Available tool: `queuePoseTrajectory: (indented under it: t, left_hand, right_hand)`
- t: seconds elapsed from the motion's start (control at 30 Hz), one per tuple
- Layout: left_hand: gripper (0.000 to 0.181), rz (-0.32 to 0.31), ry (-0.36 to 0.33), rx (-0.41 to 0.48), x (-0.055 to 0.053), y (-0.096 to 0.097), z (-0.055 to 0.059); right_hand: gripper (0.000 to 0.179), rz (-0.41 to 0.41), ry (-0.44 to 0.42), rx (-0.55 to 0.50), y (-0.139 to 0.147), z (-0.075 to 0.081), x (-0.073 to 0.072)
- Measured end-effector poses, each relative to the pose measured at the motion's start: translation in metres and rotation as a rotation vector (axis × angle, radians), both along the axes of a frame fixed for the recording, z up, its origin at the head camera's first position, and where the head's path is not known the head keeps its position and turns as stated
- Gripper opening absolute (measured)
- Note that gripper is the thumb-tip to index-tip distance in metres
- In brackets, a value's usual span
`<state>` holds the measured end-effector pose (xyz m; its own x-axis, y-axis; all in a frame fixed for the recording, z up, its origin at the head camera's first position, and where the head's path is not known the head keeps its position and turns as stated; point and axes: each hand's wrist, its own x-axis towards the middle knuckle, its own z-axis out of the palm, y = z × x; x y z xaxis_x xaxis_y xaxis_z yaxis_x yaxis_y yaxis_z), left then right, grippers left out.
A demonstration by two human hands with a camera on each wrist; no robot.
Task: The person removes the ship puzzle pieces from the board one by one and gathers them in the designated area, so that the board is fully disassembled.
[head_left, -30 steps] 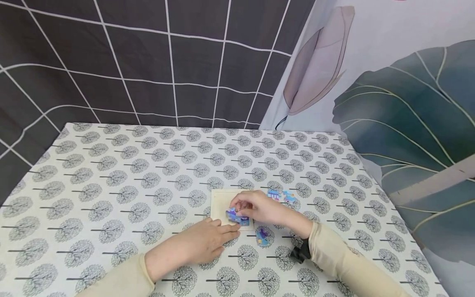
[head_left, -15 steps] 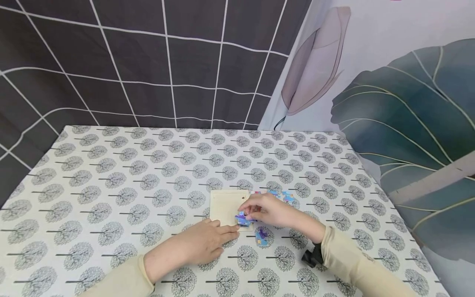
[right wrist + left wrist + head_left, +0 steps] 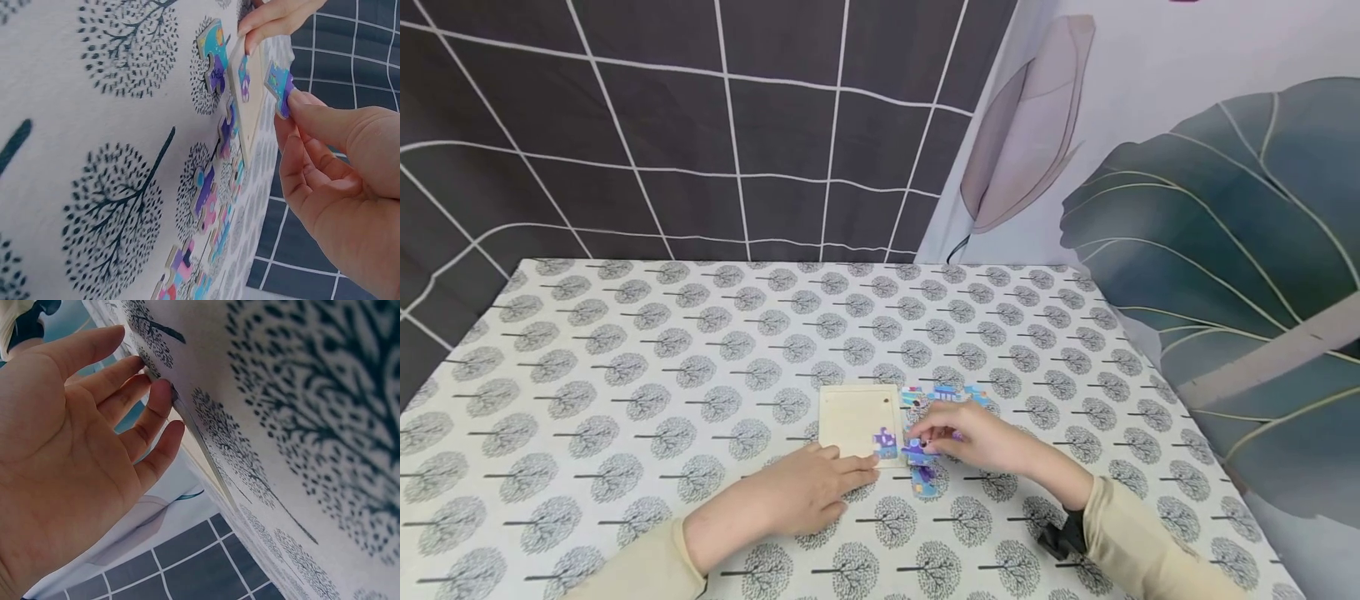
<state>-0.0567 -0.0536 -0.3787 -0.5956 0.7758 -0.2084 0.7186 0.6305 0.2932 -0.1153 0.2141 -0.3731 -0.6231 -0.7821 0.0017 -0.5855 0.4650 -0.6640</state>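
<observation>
My right hand [image 3: 964, 433] pinches a purple and blue jigsaw piece [image 3: 279, 86] between thumb and fingers, raised just right of the puzzle tray in the head view. The square pale wooden tray [image 3: 850, 410] lies flat on the tablecloth. One purple and blue jigsaw piece [image 3: 886, 444] sits in its near right corner. My left hand [image 3: 801, 492] lies at the tray's near edge, its fingers loosely extended and a fingertip close to that corner piece. The left wrist view shows the palm with nothing in it.
A loose blue and purple piece [image 3: 924, 482] lies in front of the tray's right side. Several more colourful pieces [image 3: 947, 393] are spread right of the tray, partly behind my right hand. A dark checked curtain [image 3: 685, 125] hangs behind the table.
My right hand has moved right, from over the tray to beside it, still pinching the piece. The corner piece now shows uncovered. My left hand has stayed at the tray's near edge.
</observation>
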Motion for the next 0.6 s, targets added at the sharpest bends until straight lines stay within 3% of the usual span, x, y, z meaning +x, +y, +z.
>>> queuePoseTrajectory:
  t: [0.6]
  left_hand:
    - [0.051,0.016,-0.044,0.027,-0.001,0.000,0.001]
  right_hand:
    - [0.027,-0.073,-0.026,0.044,0.030,-0.003,0.018]
